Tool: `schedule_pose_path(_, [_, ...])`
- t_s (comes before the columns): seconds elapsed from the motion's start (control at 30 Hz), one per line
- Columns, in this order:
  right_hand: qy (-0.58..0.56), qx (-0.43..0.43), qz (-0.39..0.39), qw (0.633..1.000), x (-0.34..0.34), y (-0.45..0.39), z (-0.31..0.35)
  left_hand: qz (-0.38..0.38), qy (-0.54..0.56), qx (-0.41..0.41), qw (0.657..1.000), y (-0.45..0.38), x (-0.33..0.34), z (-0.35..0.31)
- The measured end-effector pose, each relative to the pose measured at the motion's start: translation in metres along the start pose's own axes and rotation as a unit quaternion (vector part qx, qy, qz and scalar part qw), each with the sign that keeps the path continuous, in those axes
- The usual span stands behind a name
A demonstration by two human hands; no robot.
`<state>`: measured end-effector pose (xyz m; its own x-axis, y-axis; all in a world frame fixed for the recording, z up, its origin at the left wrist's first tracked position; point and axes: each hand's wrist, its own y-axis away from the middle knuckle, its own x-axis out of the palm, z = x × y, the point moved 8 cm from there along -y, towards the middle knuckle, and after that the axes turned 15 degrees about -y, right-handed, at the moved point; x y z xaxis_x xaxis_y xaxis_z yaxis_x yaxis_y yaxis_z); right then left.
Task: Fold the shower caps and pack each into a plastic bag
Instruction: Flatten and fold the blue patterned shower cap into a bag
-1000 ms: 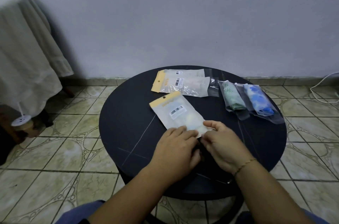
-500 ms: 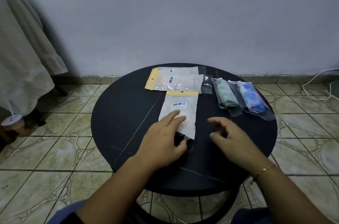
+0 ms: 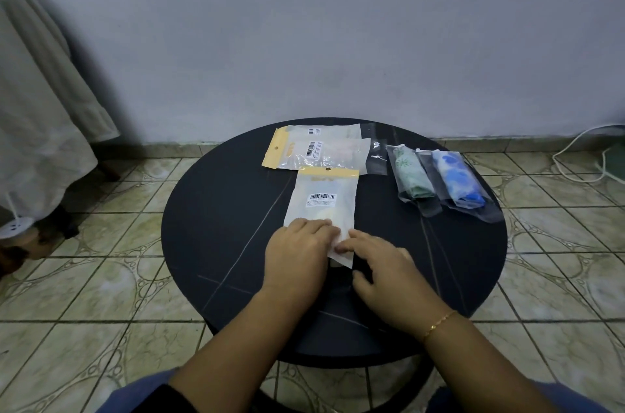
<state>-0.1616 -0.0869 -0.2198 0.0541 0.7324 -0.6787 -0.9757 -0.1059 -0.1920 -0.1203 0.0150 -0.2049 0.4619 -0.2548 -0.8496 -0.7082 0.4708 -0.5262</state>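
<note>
Resting flat, left hand (image 3: pixel 299 248) presses the packed bag (image 3: pixel 323 206) on the surface (image 3: pixel 216 226); right hand (image 3: pixel 385 272) fingertips touch its near edge, grip released.

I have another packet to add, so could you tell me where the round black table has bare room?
The round black table is bare left of the yellow-topped packet. The far side is crowded.

My round black table (image 3: pixel 216 236) carries a yellow-topped frosted plastic packet (image 3: pixel 323 201) at centre, two similar packets (image 3: pixel 314 150) at twelve o'clock, and green-patterned (image 3: pixel 410 174) and blue-patterned (image 3: pixel 458 179) bagged caps at two.
</note>
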Motion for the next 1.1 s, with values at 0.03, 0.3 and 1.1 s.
schedule_pose_path(0.03, [0.005, -0.008, -0.002, 1.0, 0.001, 0.0, 0.001, 0.006, 0.001, -0.008, 1.0, 0.0, 0.001, 0.002])
schedule_pose_path(0.3, [0.02, 0.009, -0.001, 1.0, -0.01, -0.003, -0.008, 0.243, 0.227, -0.024, 0.943, 0.012, -0.001, 0.033])
schedule_pose_path(1.1, [-0.173, 0.095, -0.079, 0.977, -0.017, -0.009, -0.036, 0.158, 0.333, -0.196, 0.909, 0.03, 0.003, 0.067])
